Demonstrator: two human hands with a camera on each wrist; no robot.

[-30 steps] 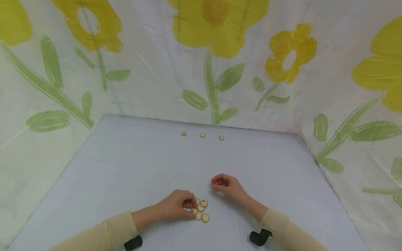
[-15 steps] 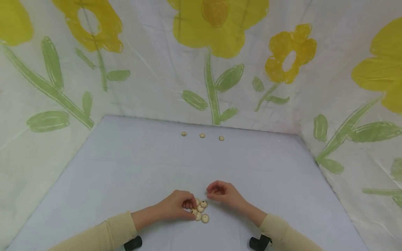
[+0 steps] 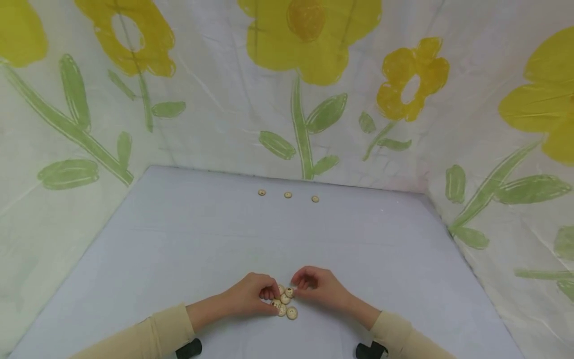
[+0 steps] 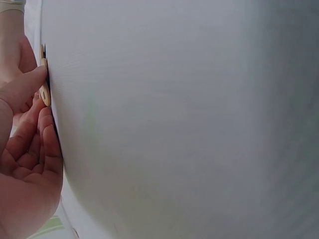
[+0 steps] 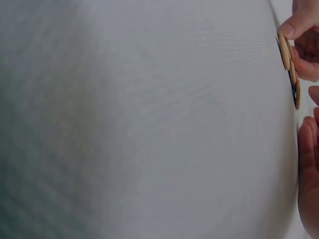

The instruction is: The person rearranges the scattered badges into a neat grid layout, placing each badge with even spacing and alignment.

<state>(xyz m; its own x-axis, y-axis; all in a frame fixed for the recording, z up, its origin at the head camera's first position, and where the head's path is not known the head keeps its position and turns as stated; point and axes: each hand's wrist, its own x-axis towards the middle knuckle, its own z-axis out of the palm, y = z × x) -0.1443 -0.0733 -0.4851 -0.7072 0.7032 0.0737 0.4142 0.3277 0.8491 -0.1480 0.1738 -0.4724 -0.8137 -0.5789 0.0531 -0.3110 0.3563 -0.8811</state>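
Several round wooden buttons (image 3: 292, 313) lie in an overlapping cluster on the table, near the person. My left hand (image 3: 251, 295) is at the cluster's left side, thumb and forefinger on either edge of a wooden button (image 4: 46, 94); its other fingers curl in. My right hand (image 3: 320, 288) is just right of the cluster, its fingers loosely bent with a gap to the thumb. The right thumb tip reaches the edge of the upper-right button (image 3: 289, 292); whether it touches is unclear. In the right wrist view the stacked buttons (image 5: 285, 51) show edge-on beside the left thumb.
Three more buttons (image 3: 288, 195) lie spaced in a row near the table's far edge. The table (image 3: 202, 239) has a pale cloth cover. A white curtain (image 3: 215, 124) with painted yellow flowers stands along the back and sides.
My right hand has come down and toward the person, slightly left, to the cluster's upper-right side. My left hand has stayed in place at the buttons.
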